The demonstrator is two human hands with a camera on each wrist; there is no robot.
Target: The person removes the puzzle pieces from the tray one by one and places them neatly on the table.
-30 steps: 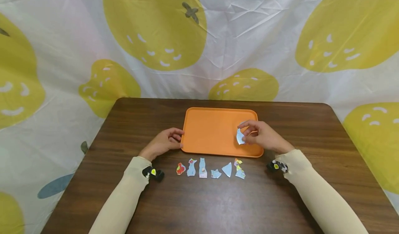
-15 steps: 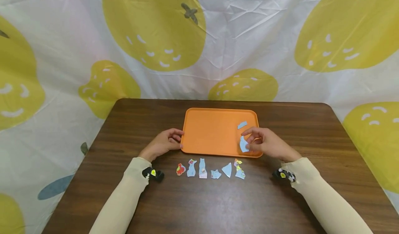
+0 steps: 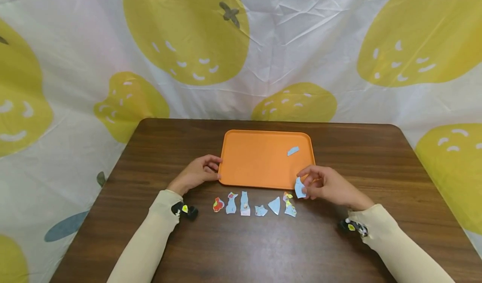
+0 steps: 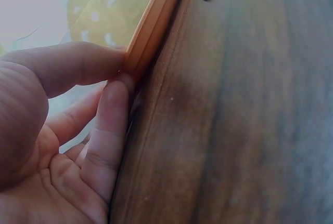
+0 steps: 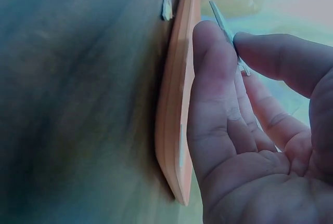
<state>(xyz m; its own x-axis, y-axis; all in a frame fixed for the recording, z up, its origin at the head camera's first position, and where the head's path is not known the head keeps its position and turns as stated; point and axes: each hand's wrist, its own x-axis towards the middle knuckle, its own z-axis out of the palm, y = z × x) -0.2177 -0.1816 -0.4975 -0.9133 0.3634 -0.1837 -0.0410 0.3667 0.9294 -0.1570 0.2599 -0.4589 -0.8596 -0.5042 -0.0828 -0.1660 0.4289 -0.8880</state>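
My left hand (image 3: 195,174) is at the left side of an orange tray (image 3: 260,161); in the left wrist view its thumb and finger pinch the tray's edge (image 4: 148,34). Between thumb and fingertips, my right hand (image 3: 324,186) holds a thin, flat light blue puzzle piece (image 3: 299,188) upright, over the tray's near right corner. The right wrist view shows that piece (image 5: 221,21) nearly edge-on. A small light blue strip-shaped piece (image 3: 293,151) lies on the tray's far right part.
In front of the tray, a row of irregular pieces lies on the dark wooden table (image 3: 241,249): a red one (image 3: 218,204) at the left end, several light blue ones, and a yellow-and-blue one (image 3: 289,204) at the right end. A lemon-patterned cloth (image 3: 263,57) hangs behind.
My right hand has moved toward me and slightly right with the puzzle piece, from over the tray to its near right corner, uncovering the strip-shaped piece. The left hand has stayed put.
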